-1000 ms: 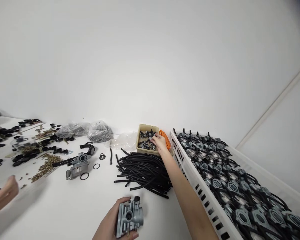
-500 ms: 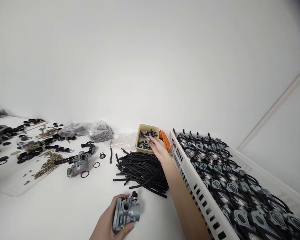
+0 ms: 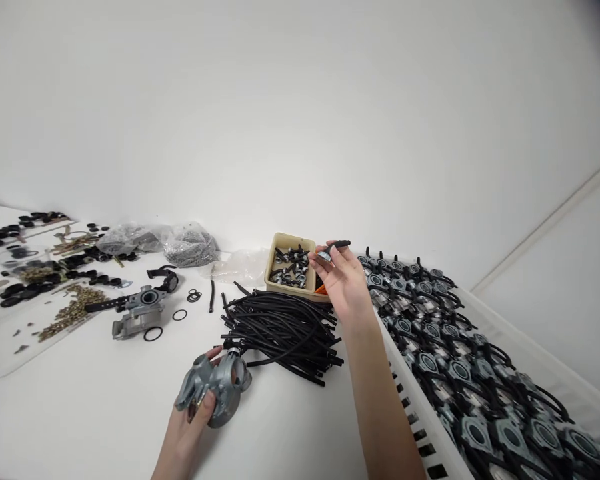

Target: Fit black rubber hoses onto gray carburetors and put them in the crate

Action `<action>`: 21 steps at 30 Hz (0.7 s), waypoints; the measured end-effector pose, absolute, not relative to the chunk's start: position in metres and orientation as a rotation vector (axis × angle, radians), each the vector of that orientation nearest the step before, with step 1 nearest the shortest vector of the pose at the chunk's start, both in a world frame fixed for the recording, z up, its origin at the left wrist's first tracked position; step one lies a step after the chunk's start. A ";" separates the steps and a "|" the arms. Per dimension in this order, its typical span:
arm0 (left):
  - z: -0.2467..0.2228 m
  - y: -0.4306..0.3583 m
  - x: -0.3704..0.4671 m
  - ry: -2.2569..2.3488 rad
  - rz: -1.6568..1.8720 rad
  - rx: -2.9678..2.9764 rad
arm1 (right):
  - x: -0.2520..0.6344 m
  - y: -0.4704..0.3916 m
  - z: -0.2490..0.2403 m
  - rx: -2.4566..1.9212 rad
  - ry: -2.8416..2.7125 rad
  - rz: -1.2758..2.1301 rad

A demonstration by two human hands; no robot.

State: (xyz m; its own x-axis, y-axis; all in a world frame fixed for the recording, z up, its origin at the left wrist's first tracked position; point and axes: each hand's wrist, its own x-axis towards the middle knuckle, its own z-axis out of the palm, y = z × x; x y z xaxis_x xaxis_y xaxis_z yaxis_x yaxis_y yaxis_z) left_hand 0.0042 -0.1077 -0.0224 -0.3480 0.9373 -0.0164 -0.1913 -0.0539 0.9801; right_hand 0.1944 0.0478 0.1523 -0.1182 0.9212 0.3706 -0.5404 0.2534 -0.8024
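Now my left grip (image 3: 186, 427) has turned the gray metal piece (image 3: 225, 393) a new way, with my fingers wrapped around it, over the near part of the white surface (image 3: 105, 427). A moment ago my right grip (image 3: 347, 287) was down in the tan box (image 3: 290, 289). It has come up and out, and it pinches one small black and silver part (image 3: 325, 255) just to the right of that box. So each of my hands has one thing, and the two things are well apart, not joined.

Let me count, near to far. I hold one gray metal piece. One white crate (image 3: 415, 393) is on my right, with too many metal pieces in it to count. Past my left hand is one big heap of black hoses (image 3: 280, 333), too many to count. Two black rings (image 3: 153, 341) lie loose, next to one more metal piece with a strap (image 3: 140, 320). The gold bits (image 3: 73, 313) are too many to count. One short hose (image 3: 211, 297) lies alone. One tan box has lots of jumbled parts. Farthest back sit two full bags (image 3: 189, 247) and one flat bag (image 3: 245, 267).
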 end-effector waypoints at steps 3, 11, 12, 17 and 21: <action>-0.017 -0.112 0.005 1.412 1.556 0.909 | 0.174 0.038 0.144 -0.470 -1.238 1.397; -0.007 -0.110 0.004 1.423 1.605 0.882 | 0.106 0.011 0.098 -0.469 -1.785 1.819; -0.008 -0.110 0.003 1.410 1.612 0.883 | 0.102 0.010 0.093 -0.476 -1.786 1.860; -0.011 -0.111 0.000 1.328 1.599 0.979 | 0.096 0.015 0.073 -0.459 -1.724 2.022; -0.011 -0.113 0.001 1.276 1.642 0.874 | 0.092 0.019 0.059 -0.415 -1.678 2.069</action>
State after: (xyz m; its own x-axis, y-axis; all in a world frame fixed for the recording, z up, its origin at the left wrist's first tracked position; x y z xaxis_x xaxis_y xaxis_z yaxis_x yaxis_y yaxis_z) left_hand 0.0011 -0.1128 -0.0114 -0.3876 0.9216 0.0221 -0.2059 -0.1099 0.9724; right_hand 0.0922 0.0191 0.0588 -0.8572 0.5132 0.0432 -0.1483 -0.1658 -0.9749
